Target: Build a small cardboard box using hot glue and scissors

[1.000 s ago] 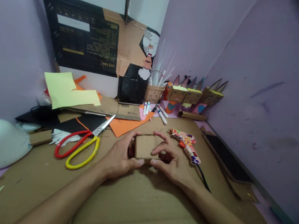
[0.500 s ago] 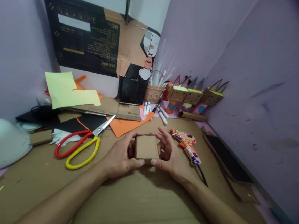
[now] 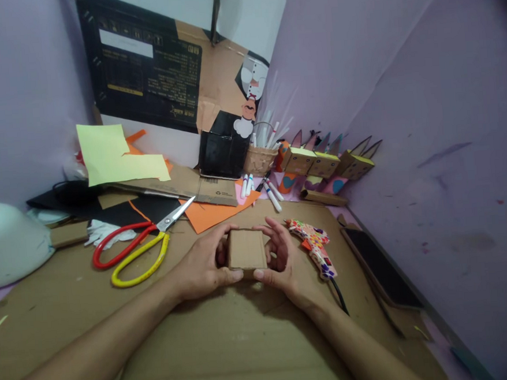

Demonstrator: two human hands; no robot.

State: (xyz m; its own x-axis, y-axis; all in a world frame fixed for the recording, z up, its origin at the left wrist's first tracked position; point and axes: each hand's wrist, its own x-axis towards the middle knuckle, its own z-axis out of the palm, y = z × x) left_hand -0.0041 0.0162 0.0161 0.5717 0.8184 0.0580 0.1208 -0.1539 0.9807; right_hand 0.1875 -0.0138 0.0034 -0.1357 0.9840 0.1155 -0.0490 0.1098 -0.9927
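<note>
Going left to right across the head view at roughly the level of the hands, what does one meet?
White rounded object → red-and-yellow-handled scissors → left hand → small cardboard box → right hand → patterned glue gun → dark flat panel.

Small cardboard box (image 3: 246,249), squarish, flat-topped (plain brown), held between fingers (image 3: 231,276)

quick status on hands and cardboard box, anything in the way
Left hand gripping cardboard box, right hand cupped at its other side. Flat face up. Glue gun right, scissors left, both clear.
</note>
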